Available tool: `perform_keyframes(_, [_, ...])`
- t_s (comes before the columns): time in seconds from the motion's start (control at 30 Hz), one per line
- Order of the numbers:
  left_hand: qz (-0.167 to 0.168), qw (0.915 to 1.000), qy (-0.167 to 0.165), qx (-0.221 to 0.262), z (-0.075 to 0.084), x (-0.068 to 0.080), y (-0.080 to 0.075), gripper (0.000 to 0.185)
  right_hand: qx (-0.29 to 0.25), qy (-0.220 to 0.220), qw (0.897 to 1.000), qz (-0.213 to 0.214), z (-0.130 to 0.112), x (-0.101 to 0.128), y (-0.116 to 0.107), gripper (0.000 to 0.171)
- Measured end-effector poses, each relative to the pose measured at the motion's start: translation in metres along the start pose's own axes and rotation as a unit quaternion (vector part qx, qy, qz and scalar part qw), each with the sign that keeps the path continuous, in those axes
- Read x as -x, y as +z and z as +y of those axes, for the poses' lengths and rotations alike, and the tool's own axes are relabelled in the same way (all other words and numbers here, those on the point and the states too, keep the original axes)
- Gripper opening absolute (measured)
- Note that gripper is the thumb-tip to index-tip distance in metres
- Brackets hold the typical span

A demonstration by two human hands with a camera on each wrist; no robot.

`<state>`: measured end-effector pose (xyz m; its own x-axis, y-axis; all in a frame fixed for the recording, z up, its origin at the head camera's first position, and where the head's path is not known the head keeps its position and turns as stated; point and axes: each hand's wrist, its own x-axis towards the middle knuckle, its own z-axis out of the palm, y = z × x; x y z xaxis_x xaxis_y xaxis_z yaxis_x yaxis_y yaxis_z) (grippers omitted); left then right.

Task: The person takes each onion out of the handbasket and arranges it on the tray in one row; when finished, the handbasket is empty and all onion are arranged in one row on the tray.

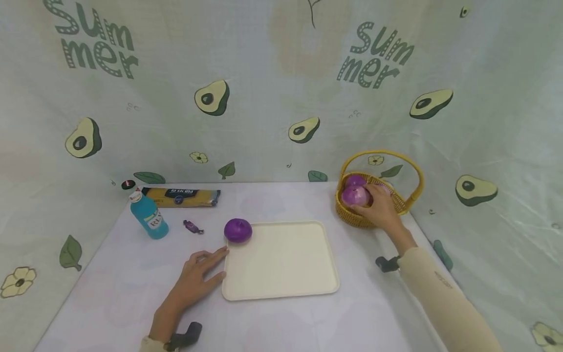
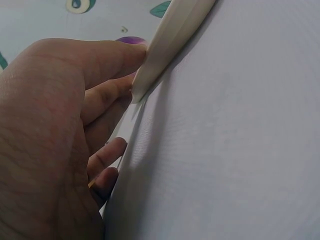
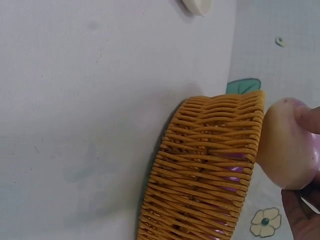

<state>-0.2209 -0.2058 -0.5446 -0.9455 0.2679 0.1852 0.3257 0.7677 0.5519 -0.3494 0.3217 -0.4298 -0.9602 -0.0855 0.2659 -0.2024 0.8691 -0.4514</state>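
My right hand point(image 1: 380, 207) pinches a pale-purple onion point(image 1: 353, 196) between thumb and fingers at the mouth of the basket point(image 1: 352, 218); whether it still touches the rim, I can't tell. What the move hangs on, I judge, is the tray point(image 1: 281, 264): it lies to the left of that hand and closer to me, well apart, its longer side running across the table point(image 1: 286, 325). The onion I hold is roundish (no long axis worth minding). My left hand point(image 1: 198, 275) is the nearer one to the tray, its fingers spread loosely, thumb and fingertips touching the left edge. Just beyond those fingertips, a dark purple onion point(image 1: 238, 231) sits at the tray's far left corner.
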Motion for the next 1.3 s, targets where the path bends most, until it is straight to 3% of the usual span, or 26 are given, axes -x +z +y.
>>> perform_keyframes(0.27, [0.010, 0.9999, 0.006, 0.008, 0.001, 0.001, -0.003, 0.058, -0.003, -0.010, 1.000, 0.013, -0.012, -0.002, -0.001, 0.080])
perform_keyframes(0.67, [-0.009, 0.9999, 0.004, 0.004, -0.003, -0.006, -0.004, 0.059, -0.011, 0.009, 1.000, -0.010, -0.028, 0.013, 0.002, 0.085])
perform_keyframes(1.3, [-0.007, 1.0000, 0.002, 0.007, -0.001, -0.002, -0.002, 0.058, -0.046, -0.041, 0.998, -0.029, -0.069, 0.028, 0.031, 0.073])
